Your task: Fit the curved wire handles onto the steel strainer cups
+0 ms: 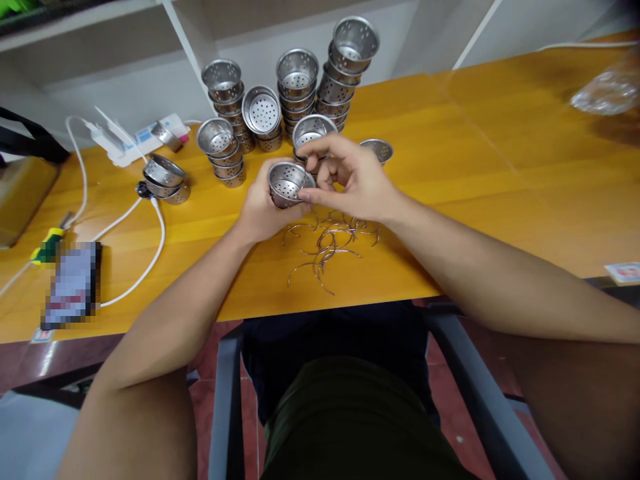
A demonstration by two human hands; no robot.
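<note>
My left hand is wrapped round a small perforated metal cup, tilted so that its holed bottom shows. At the cup's right rim, my right hand has its thumb and index finger closed on what looks like a thin wire; most of it is hidden by the fingers. On the table just below both hands lies a loose heap of thin curved wires. Right behind the held cup stands another perforated cup, partly covered by my right hand.
Several stacks of perforated cups stand along the back, the tallest stack at right. A single cup sits beyond my right wrist. To the left are three nested cups, a power strip, white cables and a phone. Clear plastic lies far right.
</note>
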